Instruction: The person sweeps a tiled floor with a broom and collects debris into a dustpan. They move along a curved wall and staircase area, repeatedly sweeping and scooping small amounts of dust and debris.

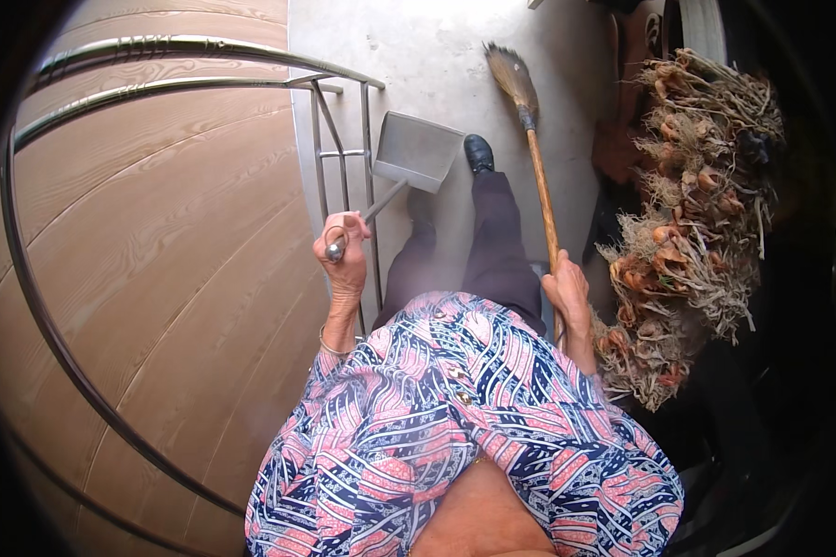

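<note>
My left hand (345, 250) grips the upper end of the metal handle of a long-handled dustpan (418, 150). Its grey pan lies just in front of my feet, tilted a little, and I see no debris in it. On the other side, my right hand (570, 282) is closed around the wooden stick of a broom (541, 174). The broom's dark bristle head (512, 73) points away from me, ahead and to the right of my dark shoe (479, 153). My other foot is blurred and partly hidden behind the dustpan handle.
A shiny metal-tube rack (341, 153) curves along my left, beside wood-patterned planks (160, 244). To my right hang bunches of dried onions or similar bulbs (676, 257) with withered stalks. The grey concrete floor (432, 63) stretches ahead; the far right is dark.
</note>
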`<state>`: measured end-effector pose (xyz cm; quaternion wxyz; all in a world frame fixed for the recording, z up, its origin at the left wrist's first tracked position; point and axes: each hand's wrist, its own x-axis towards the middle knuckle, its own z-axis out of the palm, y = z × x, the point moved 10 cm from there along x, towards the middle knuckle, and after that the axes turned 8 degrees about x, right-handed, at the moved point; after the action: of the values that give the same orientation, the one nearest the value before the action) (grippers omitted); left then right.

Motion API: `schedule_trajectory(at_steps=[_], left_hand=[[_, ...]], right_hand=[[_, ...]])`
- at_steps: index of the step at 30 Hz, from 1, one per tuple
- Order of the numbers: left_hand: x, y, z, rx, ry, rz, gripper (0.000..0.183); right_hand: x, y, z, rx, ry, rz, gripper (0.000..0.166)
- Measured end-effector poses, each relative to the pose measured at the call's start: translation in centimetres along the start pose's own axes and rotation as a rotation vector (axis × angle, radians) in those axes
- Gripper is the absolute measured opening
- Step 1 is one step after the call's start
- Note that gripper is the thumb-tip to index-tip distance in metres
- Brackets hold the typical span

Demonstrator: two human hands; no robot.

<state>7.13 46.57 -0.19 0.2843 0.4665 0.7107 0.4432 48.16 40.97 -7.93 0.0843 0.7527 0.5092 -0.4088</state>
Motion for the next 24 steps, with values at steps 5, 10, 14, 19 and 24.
schedule_trajectory(at_steps=[5,10,14,19,24], left_hand=[[6.2,7.9,-0.4,-0.232,0.090,0.087,0.056],[12.5,13.4,-0.9,-0.307,0.178,0.093,0.060],[20.6,18.9,-0.8,-0.473,0.183,0.103,0.060],[22.0,20.5,-1.1,-0.486,0.211,0.215,0.060],[24.9,20.6,-1.3,-0.546,0.317,0.218,0.061]], right_hand=[[0.4,0.5,-1.7,0.101,-0.023,0.039,0.036],[0.6,1.1,-2.4,0.230,-0.039,0.028,0.034],[1.1,-2.0,-6.8,0.358,-0.018,-0.050,0.032],[1.0,0.6,-4.3,0.434,0.036,-0.049,0.032],[2.8,5.0,-1.7,0.666,0.116,-0.162,0.028]])
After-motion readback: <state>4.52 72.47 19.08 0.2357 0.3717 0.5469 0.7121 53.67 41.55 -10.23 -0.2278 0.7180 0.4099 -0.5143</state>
